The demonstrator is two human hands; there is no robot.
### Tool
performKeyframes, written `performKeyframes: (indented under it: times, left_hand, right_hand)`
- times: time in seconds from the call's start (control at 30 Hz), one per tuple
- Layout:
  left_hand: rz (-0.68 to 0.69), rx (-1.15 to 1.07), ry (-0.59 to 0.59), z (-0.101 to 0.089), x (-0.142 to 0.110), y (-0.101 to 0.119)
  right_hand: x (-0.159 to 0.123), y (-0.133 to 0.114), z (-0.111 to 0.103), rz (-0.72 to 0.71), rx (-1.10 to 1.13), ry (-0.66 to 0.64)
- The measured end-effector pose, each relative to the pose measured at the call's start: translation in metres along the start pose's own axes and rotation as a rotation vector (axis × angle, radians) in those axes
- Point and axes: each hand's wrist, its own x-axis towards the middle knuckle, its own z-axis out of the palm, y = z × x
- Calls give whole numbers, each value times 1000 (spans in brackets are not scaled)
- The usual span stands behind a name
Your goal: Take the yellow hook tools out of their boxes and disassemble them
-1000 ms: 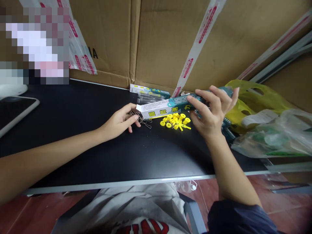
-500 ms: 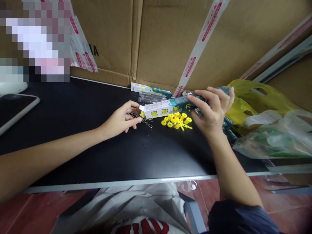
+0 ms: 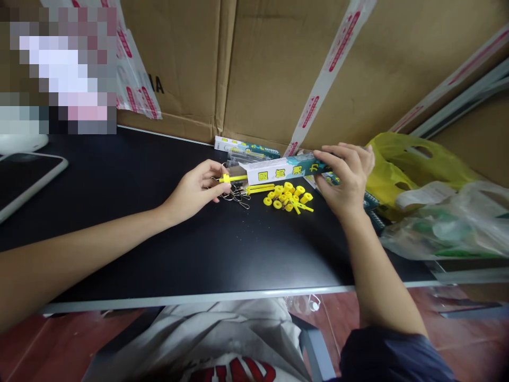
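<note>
My right hand (image 3: 347, 172) grips a long, narrow white-and-teal cardboard box (image 3: 274, 171) with yellow lettering, held slightly tilted above the table. From the box's open left end sticks out part of a tubular spring scale (image 3: 237, 176), clear with yellow parts. Thumb and fingers of my left hand (image 3: 204, 183) are closed on its yellow end. Below that hand lies a heap of wire hooks (image 3: 238, 199), with thin yellow sticks (image 3: 260, 188) beside it. A pile of small yellow caps (image 3: 284, 196) rests below the box. The part of the scale inside the box is hidden.
Behind the held box lie another such box (image 3: 230, 143) and several clear tubes (image 3: 240, 157). A yellow plastic bag (image 3: 413, 154) and a clear bag (image 3: 457, 223) crowd the right side. A tablet-like device (image 3: 32, 178) lies left. Large cardboard boxes (image 3: 270, 69) wall the back.
The spring scale now shows further out of the box's open end, and thin yellow sticks have come into view. The box has shifted slightly right with my right hand.
</note>
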Motion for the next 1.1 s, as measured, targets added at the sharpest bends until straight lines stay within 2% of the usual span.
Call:
performKeyframes:
  times: [0.2,0.33,0.6,0.77,0.93,1.1]
  left_hand:
    - [5,-77,23,3,-1,8]
    - [0,-105,77,1,1,9]
    - [-91,-176,188,-3,7,14]
    - [-87,-237,232,-7,8,13]
    - [-70,-259,293,-11,9,12]
    - [-78,-267,282,-9,8,13]
  right_hand:
    - [-1,4,4,6,20,-60]
    - [-1,5,1,7,14,-54]
    - [-1,18,-7,148,-37,-90]
    - [-3,30,-5,227,-144,-35]
    - [-7,48,-5,429,-258,-84]
    - [-15,68,-4,713,-359,-282]
